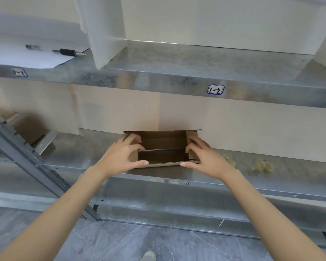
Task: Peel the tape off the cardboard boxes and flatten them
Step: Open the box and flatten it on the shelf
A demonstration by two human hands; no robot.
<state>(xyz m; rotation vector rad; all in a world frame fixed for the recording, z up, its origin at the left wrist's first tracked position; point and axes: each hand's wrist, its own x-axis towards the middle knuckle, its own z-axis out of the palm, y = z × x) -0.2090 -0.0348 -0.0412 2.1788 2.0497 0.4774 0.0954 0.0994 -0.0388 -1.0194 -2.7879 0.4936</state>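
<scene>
A small brown cardboard box (163,141) sits open-topped on the middle metal shelf (79,155), near its front edge. My left hand (120,157) grips the box's left end, fingers curled over the rim and thumb along the near wall. My right hand (205,157) grips the right end the same way, fingers hooked inside and thumb on the near edge. The inside of the box is dark and looks empty. I cannot make out any tape on it.
Crumpled yellowish tape bits (262,165) lie on the shelf to the right. Pale boxes (233,125) stand behind. On the upper shelf (177,78) lie a pen (68,51) and paper (26,55). Brown cartons (29,129) sit far left, behind an upright (26,157).
</scene>
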